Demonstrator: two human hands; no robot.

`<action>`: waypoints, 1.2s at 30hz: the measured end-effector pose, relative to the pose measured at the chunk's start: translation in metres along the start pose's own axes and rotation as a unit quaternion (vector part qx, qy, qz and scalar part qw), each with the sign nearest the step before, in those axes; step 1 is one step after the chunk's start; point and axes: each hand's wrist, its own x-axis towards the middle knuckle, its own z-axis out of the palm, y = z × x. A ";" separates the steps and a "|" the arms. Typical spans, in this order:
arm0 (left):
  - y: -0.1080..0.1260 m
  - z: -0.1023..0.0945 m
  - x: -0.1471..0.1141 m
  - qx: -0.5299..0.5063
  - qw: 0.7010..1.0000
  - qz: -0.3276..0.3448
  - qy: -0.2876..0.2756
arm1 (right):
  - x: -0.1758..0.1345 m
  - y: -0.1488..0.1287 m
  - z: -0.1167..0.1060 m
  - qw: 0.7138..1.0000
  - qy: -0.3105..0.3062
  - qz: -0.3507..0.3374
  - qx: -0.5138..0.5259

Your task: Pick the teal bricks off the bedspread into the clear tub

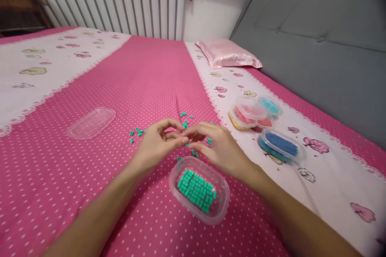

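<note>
My left hand point(159, 140) and my right hand point(214, 144) meet above the bed, their curled fingertips almost touching. A small green block point(187, 144) shows by the thumb tips; whether it is held or lies behind them, I cannot tell. Loose green blocks point(139, 131) are scattered around and beyond both hands, some hidden by the fingers. Just below the hands, a clear plastic tub point(221, 213) stands without its lid. Inside it, many green blocks point(196, 188) lie packed in tidy rows. A clear lid point(92, 123) rests flat to the left.
To the right stand lidded tubs: one with blue contents point(280, 146), a stacked group with pink contents point(245, 114), and one with light-blue contents point(269, 106). A pink pillow point(227, 53) lies by the grey headboard point(313, 36). A radiator point(120, 0) lines the wall.
</note>
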 end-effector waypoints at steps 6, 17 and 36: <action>0.003 0.016 -0.010 -0.054 0.996 0.006 -0.076 | -0.036 -0.036 -0.002 0.994 0.077 0.070 -0.036; 0.014 -0.021 -0.008 0.340 0.899 0.054 -0.269 | -0.052 -0.046 0.017 0.966 -0.035 0.238 -0.094; 0.012 -0.021 -0.012 0.232 0.912 -0.028 -0.336 | -0.064 -0.033 0.046 0.939 -0.052 0.031 -0.340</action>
